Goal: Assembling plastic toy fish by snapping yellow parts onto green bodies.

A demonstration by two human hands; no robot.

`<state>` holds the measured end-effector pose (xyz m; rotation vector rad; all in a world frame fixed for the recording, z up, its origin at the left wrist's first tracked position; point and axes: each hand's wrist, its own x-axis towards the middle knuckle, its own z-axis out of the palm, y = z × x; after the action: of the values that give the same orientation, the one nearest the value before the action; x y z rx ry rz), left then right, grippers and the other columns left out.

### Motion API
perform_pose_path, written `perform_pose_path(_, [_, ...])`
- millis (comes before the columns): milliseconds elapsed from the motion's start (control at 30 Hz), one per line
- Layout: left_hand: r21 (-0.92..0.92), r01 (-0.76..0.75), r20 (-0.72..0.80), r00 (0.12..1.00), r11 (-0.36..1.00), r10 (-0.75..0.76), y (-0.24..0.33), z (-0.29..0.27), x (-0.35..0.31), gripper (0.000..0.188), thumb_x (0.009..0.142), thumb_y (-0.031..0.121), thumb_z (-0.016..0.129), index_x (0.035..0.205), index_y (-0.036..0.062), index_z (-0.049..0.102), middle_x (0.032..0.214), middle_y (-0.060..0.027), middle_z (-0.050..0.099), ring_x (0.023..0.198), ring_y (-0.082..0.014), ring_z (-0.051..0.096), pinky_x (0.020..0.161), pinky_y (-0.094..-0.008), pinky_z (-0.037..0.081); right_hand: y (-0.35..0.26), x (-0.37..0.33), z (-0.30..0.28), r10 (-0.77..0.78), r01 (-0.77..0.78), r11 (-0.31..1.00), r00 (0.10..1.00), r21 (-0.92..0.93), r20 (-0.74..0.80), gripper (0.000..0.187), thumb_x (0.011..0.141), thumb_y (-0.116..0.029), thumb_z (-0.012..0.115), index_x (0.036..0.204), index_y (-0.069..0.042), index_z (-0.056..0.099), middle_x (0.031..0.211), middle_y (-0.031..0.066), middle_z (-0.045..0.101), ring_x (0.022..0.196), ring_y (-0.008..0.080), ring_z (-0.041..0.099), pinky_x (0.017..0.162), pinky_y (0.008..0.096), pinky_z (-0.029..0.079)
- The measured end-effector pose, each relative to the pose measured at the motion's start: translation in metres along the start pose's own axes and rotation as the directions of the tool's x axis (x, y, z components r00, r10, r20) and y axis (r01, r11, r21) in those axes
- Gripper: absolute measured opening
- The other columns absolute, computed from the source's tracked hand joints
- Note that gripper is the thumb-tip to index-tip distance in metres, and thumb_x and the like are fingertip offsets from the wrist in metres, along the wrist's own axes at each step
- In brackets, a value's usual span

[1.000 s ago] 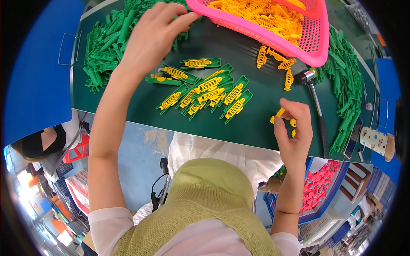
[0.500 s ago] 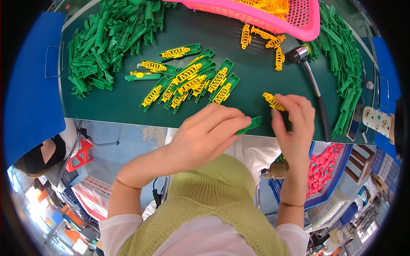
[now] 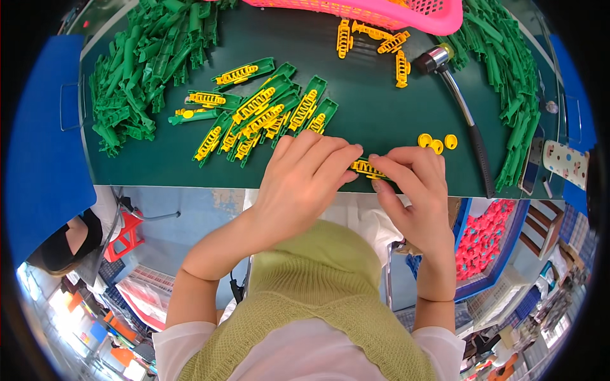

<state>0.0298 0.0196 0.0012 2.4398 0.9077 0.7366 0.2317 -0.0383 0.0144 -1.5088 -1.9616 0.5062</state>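
Near the table's front edge, my left hand (image 3: 311,174) is closed on a green plastic piece, mostly hidden behind its fingers. My right hand (image 3: 416,190) pinches a yellow slotted plastic piece (image 3: 366,168) between thumb and fingers, against the green one; whether the two are joined is hidden. To the left lies a loose pile of green channel pieces with yellow inserts (image 3: 257,105). Several small round yellow caps (image 3: 426,140) rest just beyond my right hand.
A hammer (image 3: 460,105) with a black handle lies at the right. Heaps of green pieces (image 3: 136,70) (image 3: 499,70) flank the table (image 3: 356,108). A pink basket (image 3: 381,14) stands at the back, loose yellow slotted pieces (image 3: 401,68) before it. A phone (image 3: 532,162) lies far right.
My right hand has brought the yellow slotted piece left and down to the green piece in my left hand. The round yellow caps now show on the table. The view has shifted slightly.
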Motion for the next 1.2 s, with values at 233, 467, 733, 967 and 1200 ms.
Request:
perform_pose_path(233, [0.04, -0.015, -0.003, 1.0, 0.999, 0.016, 0.001, 0.002, 0.001, 0.035, 0.072, 0.012, 0.077, 0.104, 0.0048, 0.066, 0.099, -0.0036, 0.065, 0.087, -0.0197, 0.058, 0.07, -0.0342, 0.039, 0.0, 0.002, 0.004, 0.002, -0.002, 1.0, 1.0, -0.008, 0.007, 0.034, 0.069, 0.001, 0.074, 0.102, -0.007, 0.07, 0.096, 0.0054, 0.061, 0.087, 0.0241, 0.057, 0.077, 0.0362, 0.041])
perform_pose_path(467, [0.059, -0.051, 0.044, 0.998, 0.997, 0.048, -0.004, -0.001, -0.002, 0.033, 0.07, 0.011, 0.069, 0.103, 0.0088, 0.067, 0.101, -0.0014, 0.065, 0.087, -0.0183, 0.058, 0.07, -0.0334, 0.039, -0.006, 0.004, 0.003, -0.021, 0.022, 0.997, 1.0, -0.077, 0.023, 0.031, 0.07, 0.0, 0.075, 0.099, -0.007, 0.069, 0.094, 0.0038, 0.061, 0.086, 0.0231, 0.057, 0.076, 0.0366, 0.041])
perform_pose_path(733, [0.141, -0.16, 0.088, 0.985, 0.977, 0.149, -0.006, -0.004, 0.0, 0.03, 0.069, 0.013, 0.067, 0.098, 0.008, 0.068, 0.102, -0.0004, 0.064, 0.085, -0.0166, 0.055, 0.071, -0.0321, 0.039, -0.009, 0.006, 0.003, 0.023, -0.022, 0.997, 1.0, -0.07, 0.014, 0.029, 0.071, -0.001, 0.075, 0.099, -0.006, 0.068, 0.094, 0.0038, 0.06, 0.085, 0.0228, 0.057, 0.075, 0.0367, 0.041])
perform_pose_path(967, [0.155, -0.18, 0.121, 0.979, 0.971, 0.162, -0.003, -0.008, 0.008, 0.02, 0.072, 0.012, 0.074, 0.092, 0.0102, 0.07, 0.099, 0.0014, 0.067, 0.079, -0.0148, 0.056, 0.069, -0.0305, 0.037, -0.005, 0.004, 0.008, -0.009, 0.01, 0.994, 1.0, -0.11, 0.007, 0.028, 0.071, -0.003, 0.077, 0.097, -0.008, 0.068, 0.096, 0.0028, 0.06, 0.083, 0.0221, 0.055, 0.074, 0.035, 0.04])
perform_pose_path(1200, [0.183, -0.168, 0.043, 0.986, 0.969, 0.163, -0.005, -0.016, 0.002, 0.025, 0.07, 0.013, 0.067, 0.094, 0.0092, 0.066, 0.095, 0.0, 0.061, 0.084, -0.017, 0.056, 0.07, -0.0317, 0.039, -0.004, -0.006, 0.006, 0.042, -0.039, 0.999, 0.991, 0.027, -0.131, 0.049, 0.067, -0.008, 0.081, 0.114, -0.013, 0.07, 0.116, 0.0054, 0.058, 0.083, 0.0169, 0.054, 0.082, 0.0339, 0.039])
